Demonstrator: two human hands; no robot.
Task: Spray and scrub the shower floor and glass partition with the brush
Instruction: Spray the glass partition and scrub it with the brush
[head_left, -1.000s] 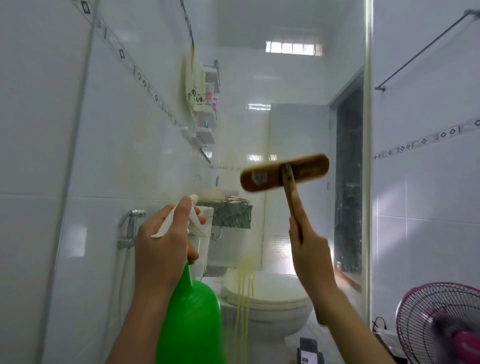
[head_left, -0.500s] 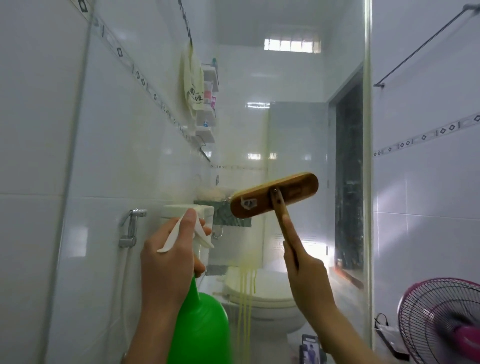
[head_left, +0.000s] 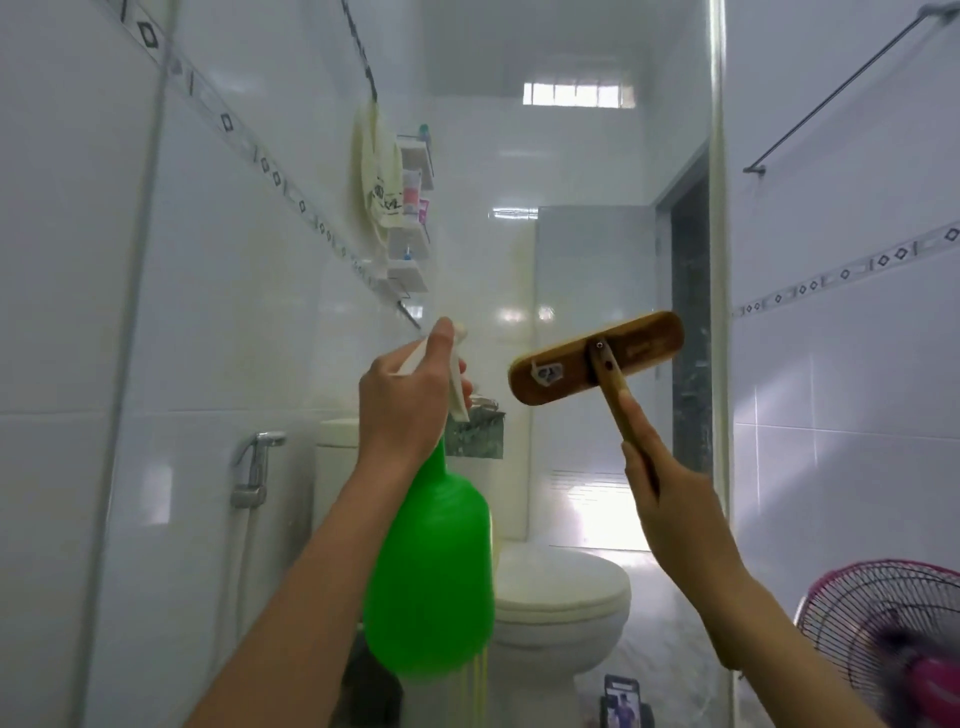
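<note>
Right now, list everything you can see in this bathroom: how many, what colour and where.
spray bottle: one, green with white trigger, centre
brush: one, brown wood, held up right of the bottle
glass partition: one, clear, yellowish streaks low down, in front of the person
toilet: one, white, low centre, behind the glass
hose sprayer: one, chrome, left wall
shelf rack: one, white, upper left wall
cloth bag: one, cream, hanging beside the rack
fan: one, pink, bottom right
phone: one, dark, bottom edge
towel rail: one, grey, upper right wall
left hand: grips the bottle's neck and trigger
right hand: holds the brush handle
</note>
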